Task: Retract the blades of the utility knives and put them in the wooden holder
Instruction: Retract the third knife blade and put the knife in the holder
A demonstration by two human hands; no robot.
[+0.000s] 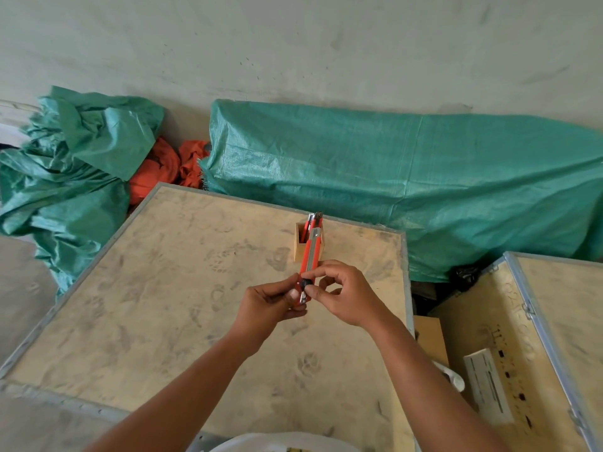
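Observation:
A red utility knife (310,256) with a metal rail points away from me above the plywood crate top (163,288). My left hand (270,305) grips its near end from the left. My right hand (346,295) pinches the black slider knob with thumb and forefinger. Just beyond the knife tip stands a small wooden holder (300,247) near the crate's far edge. It contains other red utility knives (310,223) standing upright. The held knife's tip overlaps the holder, so I cannot tell whether any blade sticks out.
Green tarps (391,177) and orange cloth (156,177) lie behind the crate against the wall. An open wooden case (522,337) with a white box (486,386) inside sits to the right. A white object shows at the bottom edge.

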